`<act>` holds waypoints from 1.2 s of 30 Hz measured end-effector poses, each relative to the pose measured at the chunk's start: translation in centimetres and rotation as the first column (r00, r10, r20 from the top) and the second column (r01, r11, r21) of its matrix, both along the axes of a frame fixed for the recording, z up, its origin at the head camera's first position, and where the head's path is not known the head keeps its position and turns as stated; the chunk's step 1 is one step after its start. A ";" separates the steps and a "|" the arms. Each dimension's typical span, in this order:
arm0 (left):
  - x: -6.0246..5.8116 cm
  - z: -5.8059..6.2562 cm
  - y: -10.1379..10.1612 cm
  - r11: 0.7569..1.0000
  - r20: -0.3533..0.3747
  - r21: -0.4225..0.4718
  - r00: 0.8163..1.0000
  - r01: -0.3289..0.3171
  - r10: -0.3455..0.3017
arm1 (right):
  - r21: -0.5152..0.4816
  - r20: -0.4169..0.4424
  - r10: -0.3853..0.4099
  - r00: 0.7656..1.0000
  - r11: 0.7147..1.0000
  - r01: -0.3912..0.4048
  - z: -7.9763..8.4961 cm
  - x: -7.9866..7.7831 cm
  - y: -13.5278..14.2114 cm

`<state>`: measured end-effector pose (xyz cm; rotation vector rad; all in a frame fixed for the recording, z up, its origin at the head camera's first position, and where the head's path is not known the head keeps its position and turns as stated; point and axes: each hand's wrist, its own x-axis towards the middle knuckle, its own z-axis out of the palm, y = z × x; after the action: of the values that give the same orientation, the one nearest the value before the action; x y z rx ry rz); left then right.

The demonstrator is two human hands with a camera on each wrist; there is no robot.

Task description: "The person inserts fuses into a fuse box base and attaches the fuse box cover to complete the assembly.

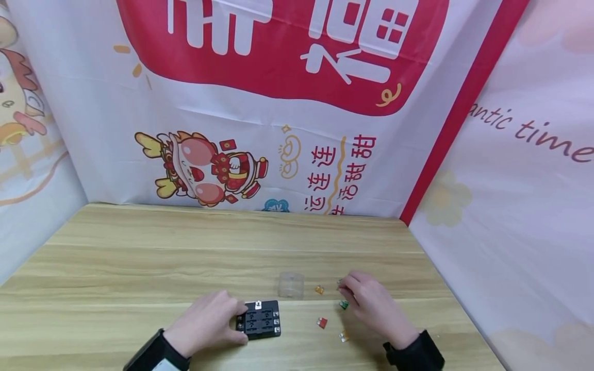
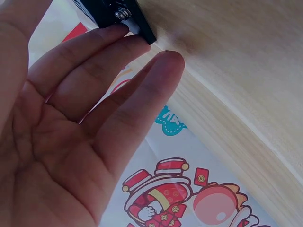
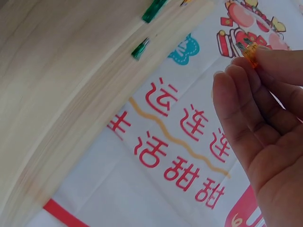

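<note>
The black fuse box [image 1: 263,321] lies on the table [image 1: 162,252], its left end gripped between the left hand's [image 1: 208,320] thumb and slightly bent fingers. The right hand [image 1: 373,305], closed to a fingertip pinch, holds an orange fuse [image 3: 251,54], metal prongs bare. A light squeeze on the plastic, prongs kept straight, and the box steadied flat seem wise. A red fuse [image 1: 322,322] and a clear cover [image 1: 291,286] lie nearby on pale wood grain; printed cloths [image 1: 213,111] hang around the table.
</note>
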<state>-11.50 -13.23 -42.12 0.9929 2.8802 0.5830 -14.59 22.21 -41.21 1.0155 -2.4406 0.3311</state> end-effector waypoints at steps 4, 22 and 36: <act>0.1 0.1 0.0 1.000 -0.015 0.002 1.000 -0.005 0.005 | -0.025 -0.020 0.033 0.999 0.999 -0.034 0.2 0.0 -0.8; -0.1 -0.1 0.0 1.000 -0.019 -0.006 1.000 -0.006 0.006 | -0.037 0.128 0.179 0.975 0.984 -0.176 2.1 -0.4 -6.6; -0.3 0.0 -0.1 1.000 -0.011 -0.002 1.000 -0.001 0.001 | -0.034 0.123 0.295 0.948 0.956 -0.293 2.5 -0.1 -11.2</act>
<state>-11.81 -13.35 -42.15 0.9976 2.8901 0.5763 -14.66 10.99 -38.68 1.3943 -2.3896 0.5276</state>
